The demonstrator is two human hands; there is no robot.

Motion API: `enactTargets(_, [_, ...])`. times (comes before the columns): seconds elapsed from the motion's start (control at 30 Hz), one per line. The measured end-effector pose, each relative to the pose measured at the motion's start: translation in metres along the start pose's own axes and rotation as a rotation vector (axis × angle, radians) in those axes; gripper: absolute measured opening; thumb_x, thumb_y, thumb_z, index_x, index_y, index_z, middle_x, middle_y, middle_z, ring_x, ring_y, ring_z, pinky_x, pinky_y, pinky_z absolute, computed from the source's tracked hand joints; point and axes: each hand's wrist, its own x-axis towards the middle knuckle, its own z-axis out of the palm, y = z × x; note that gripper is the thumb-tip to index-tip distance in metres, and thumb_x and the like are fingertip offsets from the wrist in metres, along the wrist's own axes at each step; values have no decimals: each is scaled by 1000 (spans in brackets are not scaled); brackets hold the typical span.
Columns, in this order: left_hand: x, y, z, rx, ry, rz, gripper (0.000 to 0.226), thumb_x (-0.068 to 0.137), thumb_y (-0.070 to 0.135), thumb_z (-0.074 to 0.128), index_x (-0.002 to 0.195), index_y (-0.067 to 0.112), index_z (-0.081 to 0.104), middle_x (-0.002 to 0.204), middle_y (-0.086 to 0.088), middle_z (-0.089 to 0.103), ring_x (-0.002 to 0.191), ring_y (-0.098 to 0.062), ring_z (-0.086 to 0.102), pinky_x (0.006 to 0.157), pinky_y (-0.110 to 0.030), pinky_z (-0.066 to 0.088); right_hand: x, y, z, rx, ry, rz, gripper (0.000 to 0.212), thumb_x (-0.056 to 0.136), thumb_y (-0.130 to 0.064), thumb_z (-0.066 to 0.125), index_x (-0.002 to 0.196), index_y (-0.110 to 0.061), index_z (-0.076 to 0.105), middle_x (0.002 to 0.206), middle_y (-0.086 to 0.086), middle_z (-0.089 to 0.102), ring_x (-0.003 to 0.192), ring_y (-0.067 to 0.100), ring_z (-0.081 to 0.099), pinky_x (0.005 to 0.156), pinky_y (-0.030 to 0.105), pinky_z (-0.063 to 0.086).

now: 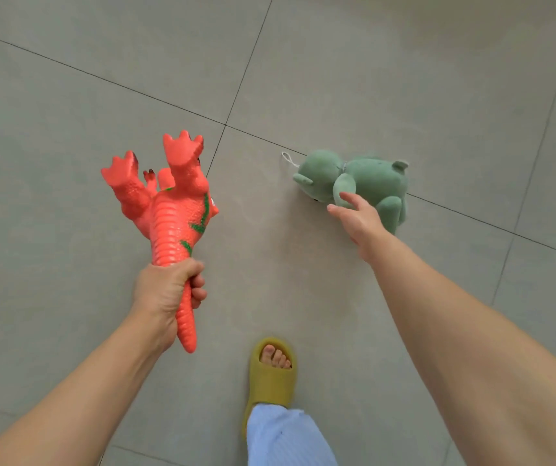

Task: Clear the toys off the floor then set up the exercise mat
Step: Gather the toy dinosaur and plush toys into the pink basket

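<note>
The left hand (169, 287) has a tight grip on the tail of a red dinosaur toy (172, 213). Its fingers are curled all the way round the tail, and the tail tip pokes out below the hand. The dinosaur is up in the air, off the floor (68, 112), with its two feet pointing away from the person. It has green stripes along its side. The right hand (357, 218) reaches out to a green plush toy (370, 183) that lies on the gray floor tiles. The fingers are spread out and loose, so this grip is open. The fingertips are at one of the plush toy's arms, but I cannot tell if they really touch it. The plush toy has a small white loop on top of its head. The two toys are well apart, one on each side. Lower down, one foot in a yellow slipper (269, 381) stands on the floor, with a light blue pant leg (286, 438) above it.
</note>
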Motion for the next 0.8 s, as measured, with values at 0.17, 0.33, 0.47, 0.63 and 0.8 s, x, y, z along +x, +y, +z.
enactTargets(0.17, [19, -5, 9, 0, 1, -11, 25, 84, -2, 53, 63, 9, 48, 31, 4, 47, 24, -4, 40, 33, -7, 32, 27, 13, 8, -51, -75, 37, 57, 83, -28, 66, 136, -20, 48, 143, 2, 42, 127, 19, 44, 106, 30, 35])
enactTargets(0.33, [15, -14, 9, -36, 8, -49, 24, 85, 0, 54, 64, 10, 48, 31, 6, 46, 24, -4, 40, 33, -7, 31, 10, 25, 2, -82, 195, -83, 33, 81, -24, 63, 114, -23, 67, 115, 0, 67, 111, 19, 59, 100, 29, 43])
enactTargets(0.47, [-8, -15, 7, -91, 13, -93, 23, 86, 2, 54, 65, 10, 49, 32, 4, 49, 25, -3, 44, 33, -8, 33, -27, 25, -2, -8, 236, -111, 15, 75, -27, 61, 74, -37, 71, 81, -7, 69, 90, 23, 66, 91, 40, 51])
enactTargets(0.63, [-49, -4, -8, -277, 17, -156, 19, 88, 3, 49, 70, 7, 51, 39, 3, 58, 32, -3, 53, 35, -9, 40, -101, 13, 5, 122, 192, -149, 23, 81, -13, 57, 79, -33, 69, 72, -12, 60, 71, 14, 55, 80, 38, 50])
enactTargets(0.8, [-84, -1, -40, -573, -65, -162, 12, 86, 2, 47, 78, 4, 55, 65, -4, 67, 54, -8, 65, 60, -20, 57, -182, -5, 33, 220, 40, -97, 30, 85, -9, 54, 109, -25, 57, 83, 1, 58, 57, 16, 54, 59, 25, 51])
